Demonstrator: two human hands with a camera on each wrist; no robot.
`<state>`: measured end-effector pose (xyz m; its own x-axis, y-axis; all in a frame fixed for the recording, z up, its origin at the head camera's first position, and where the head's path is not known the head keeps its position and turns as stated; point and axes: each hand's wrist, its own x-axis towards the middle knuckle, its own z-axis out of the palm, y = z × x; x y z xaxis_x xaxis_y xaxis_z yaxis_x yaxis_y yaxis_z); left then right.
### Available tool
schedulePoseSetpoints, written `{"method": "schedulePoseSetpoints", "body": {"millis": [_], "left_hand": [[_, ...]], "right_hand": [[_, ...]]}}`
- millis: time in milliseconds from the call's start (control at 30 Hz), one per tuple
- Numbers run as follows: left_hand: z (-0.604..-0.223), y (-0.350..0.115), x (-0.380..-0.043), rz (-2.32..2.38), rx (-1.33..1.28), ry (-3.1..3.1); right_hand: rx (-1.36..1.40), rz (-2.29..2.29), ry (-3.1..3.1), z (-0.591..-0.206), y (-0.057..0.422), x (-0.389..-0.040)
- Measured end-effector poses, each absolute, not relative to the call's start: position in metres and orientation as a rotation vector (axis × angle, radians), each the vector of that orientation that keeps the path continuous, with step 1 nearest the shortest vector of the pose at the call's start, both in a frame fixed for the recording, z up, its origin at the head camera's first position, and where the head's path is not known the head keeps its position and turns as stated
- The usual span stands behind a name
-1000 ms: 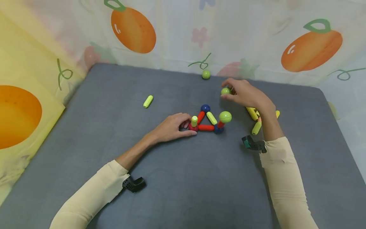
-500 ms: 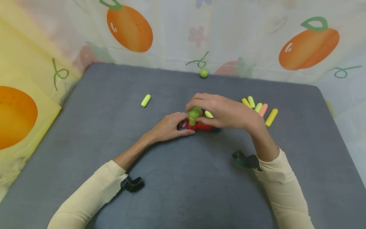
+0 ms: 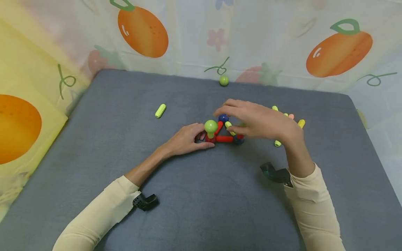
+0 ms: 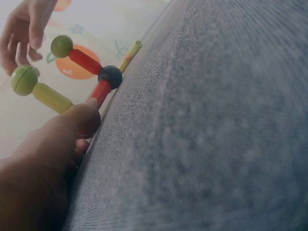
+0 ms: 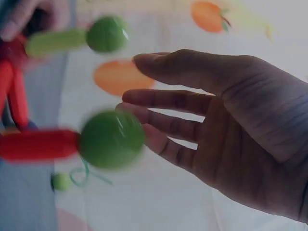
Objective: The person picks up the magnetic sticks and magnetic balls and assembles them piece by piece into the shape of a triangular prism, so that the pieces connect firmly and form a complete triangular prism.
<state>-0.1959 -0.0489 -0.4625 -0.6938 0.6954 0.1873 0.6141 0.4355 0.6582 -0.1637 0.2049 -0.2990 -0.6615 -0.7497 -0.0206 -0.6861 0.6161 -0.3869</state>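
Note:
A triangle of rods and balls lies on the grey table, with blue balls [image 3: 223, 118] and a red ball [image 3: 209, 139] at its corners. My left hand [image 3: 185, 139] grips the red ball between thumb and fingers. From that ball rises a yellow-green rod [image 4: 53, 97] topped by a green ball [image 3: 211, 126]. The near blue corner bears an upright red rod [image 5: 41, 144] with another green ball [image 5: 111, 139] on it. My right hand [image 3: 260, 120] hovers over the right side of the triangle, fingers spread and holding nothing; in the head view it mostly hides that second green ball.
Several loose rods, among them a yellow one [image 3: 301, 123], lie right of the triangle, partly behind the right hand. A single yellow-green rod [image 3: 160, 111] lies to the left. One loose green ball [image 3: 224, 81] sits at the back edge, by the printed curtain [image 3: 191, 38].
My right hand brought a green ball leftward onto the upright yellow-green rod, let go of it and drew back right. The left hand has kept its hold on the red ball.

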Motion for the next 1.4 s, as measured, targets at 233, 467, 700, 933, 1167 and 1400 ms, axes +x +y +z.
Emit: {"method": "schedulePoseSetpoints", "body": {"millis": [233, 467, 700, 933, 1167, 1400], "left_hand": [[-0.463, -0.048, -0.196, 1.093, 1.151, 2.572], [-0.461, -0.048, -0.195, 1.106, 1.128, 2.562], [-0.461, -0.048, -0.194, 1.090, 1.108, 2.566], [-0.461, -0.047, -0.194, 1.087, 1.106, 2.566], [-0.462, -0.047, -0.194, 1.099, 1.105, 2.554], [-0.461, -0.048, -0.195, 1.091, 1.104, 2.557]], "right_hand": [[-0.876, -0.517, 2.659, -0.288, 0.242, -0.167], [-0.471, -0.390, 2.510, -0.293, 0.281, -0.175], [-0.061, -0.195, 2.399, -0.314, 0.307, -0.186], [0.197, -0.142, 2.308, -0.339, 0.305, -0.196], [0.279, -0.038, 2.435, -0.349, 0.292, -0.199], [0.306, 0.003, 2.423, -0.352, 0.292, -0.202]]}}
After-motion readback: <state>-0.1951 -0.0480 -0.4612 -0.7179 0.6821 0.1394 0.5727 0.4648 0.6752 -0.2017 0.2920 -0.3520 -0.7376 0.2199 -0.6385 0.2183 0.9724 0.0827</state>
